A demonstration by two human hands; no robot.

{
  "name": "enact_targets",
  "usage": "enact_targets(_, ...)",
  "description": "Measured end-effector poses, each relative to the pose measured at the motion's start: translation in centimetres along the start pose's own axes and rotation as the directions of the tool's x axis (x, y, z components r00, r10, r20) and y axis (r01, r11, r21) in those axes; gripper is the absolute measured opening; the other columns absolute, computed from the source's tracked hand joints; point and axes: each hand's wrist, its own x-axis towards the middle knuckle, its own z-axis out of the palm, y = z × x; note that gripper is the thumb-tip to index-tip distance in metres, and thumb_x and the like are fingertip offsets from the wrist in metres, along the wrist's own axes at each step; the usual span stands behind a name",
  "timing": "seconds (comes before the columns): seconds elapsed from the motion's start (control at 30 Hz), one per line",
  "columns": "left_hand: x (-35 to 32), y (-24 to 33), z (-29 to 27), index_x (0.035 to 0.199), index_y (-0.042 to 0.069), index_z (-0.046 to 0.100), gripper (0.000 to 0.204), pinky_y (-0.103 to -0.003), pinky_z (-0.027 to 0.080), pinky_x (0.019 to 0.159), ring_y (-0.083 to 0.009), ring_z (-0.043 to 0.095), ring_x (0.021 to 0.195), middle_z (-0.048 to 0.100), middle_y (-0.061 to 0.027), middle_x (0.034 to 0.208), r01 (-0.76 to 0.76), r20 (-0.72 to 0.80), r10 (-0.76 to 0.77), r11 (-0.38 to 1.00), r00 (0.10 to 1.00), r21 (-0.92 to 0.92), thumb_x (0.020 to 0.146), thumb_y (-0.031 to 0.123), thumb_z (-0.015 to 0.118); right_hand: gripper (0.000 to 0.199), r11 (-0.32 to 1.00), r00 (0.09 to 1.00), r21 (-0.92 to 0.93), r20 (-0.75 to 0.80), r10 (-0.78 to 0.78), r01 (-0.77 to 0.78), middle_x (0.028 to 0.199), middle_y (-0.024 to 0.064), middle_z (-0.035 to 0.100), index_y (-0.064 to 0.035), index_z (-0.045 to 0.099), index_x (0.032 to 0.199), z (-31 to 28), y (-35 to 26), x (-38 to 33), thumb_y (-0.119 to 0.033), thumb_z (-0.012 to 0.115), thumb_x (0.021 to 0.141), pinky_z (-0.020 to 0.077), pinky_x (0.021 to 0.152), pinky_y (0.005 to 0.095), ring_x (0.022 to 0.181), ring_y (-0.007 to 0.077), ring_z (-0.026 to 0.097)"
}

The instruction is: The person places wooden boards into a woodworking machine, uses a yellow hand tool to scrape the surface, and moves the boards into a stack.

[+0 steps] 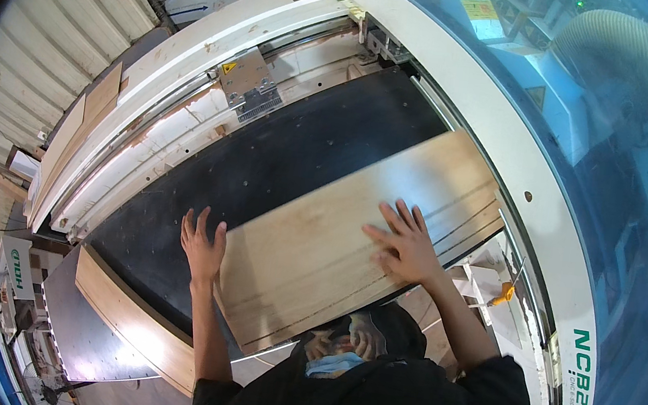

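Observation:
A long light wood-coloured board (311,237) lies slanted across the black machine bed (298,147). Dark lines, perhaps grooves, run along its near long side. At the board's left end is my left hand (203,251), fingers apart and pointing away from me; whether it presses on the edge I cannot tell. My right hand (406,247) is over the board's face right of the middle, palm down with fingers spread, slightly blurred. Neither hand grips anything.
Another wood-coloured panel (134,310) rests at the lower left. Behind the bed runs a white rail with a metal clamp block (249,84). A white machine frame (539,196) with a blue see-through cover (639,274) borders the right. An orange-handled tool (503,293) hangs near it.

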Motion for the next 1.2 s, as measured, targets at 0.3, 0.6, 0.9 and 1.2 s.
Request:
enact_targets(0.3,4.4,0.6,3.3,0.153,0.022,0.049,0.069,-0.062,0.026,0.120,-0.0457,0.026,0.153,0.030,-0.0233,0.165,-0.021,0.470,0.021,1.000,0.882,-0.007,0.093,0.047,0.071,0.062,0.964,0.958,-0.167,0.163,0.235,-0.208,0.167,0.0193,0.029,-0.0290,0.053,0.151,1.9,6.0,15.6,-0.058,0.061,0.097,0.0172,0.125,0.0604,0.155,0.0467,0.021)
enact_targets(0.6,7.2,-0.3,6.6,0.161,0.028,0.037,0.094,-0.066,0.024,0.120,-0.0476,0.014,0.157,0.010,-0.0230,0.172,-0.127,0.457,0.134,0.991,0.879,-0.046,0.082,0.048,0.082,0.078,0.928,0.940,-0.288,0.174,0.295,-0.238,0.173,0.0189,0.011,-0.0305,0.024,0.165,5.2,10.4,22.8,-0.064,0.051,0.099,0.0158,0.125,0.0600,0.157,0.0457,0.012)
enact_targets(0.9,14.0,-0.8,13.9,0.152,0.033,0.054,0.078,-0.063,0.014,0.123,-0.0434,0.021,0.156,0.026,-0.0282,0.167,0.038,0.243,-0.003,0.990,0.970,-0.139,0.081,0.050,0.082,0.074,0.926,0.952,-0.220,-0.054,0.301,-0.306,0.175,0.0092,0.008,-0.0385,0.031,0.162,5.6,15.4,29.0,-0.070,0.049,0.098,0.0074,0.125,0.0639,0.161,0.0350,0.005)
enact_targets(1.2,14.4,0.0,14.4,0.144,0.032,0.063,0.070,-0.064,0.017,0.123,-0.0386,0.027,0.155,0.033,-0.0260,0.164,0.015,0.142,0.003,0.992,0.990,-0.125,0.080,0.048,0.084,0.083,0.909,0.885,-0.188,-0.367,0.286,-0.372,0.163,0.0208,0.032,-0.0253,0.054,0.149,5.7,15.7,28.9,-0.074,0.066,0.084,0.0130,0.123,0.0665,0.154,0.0413,0.022)
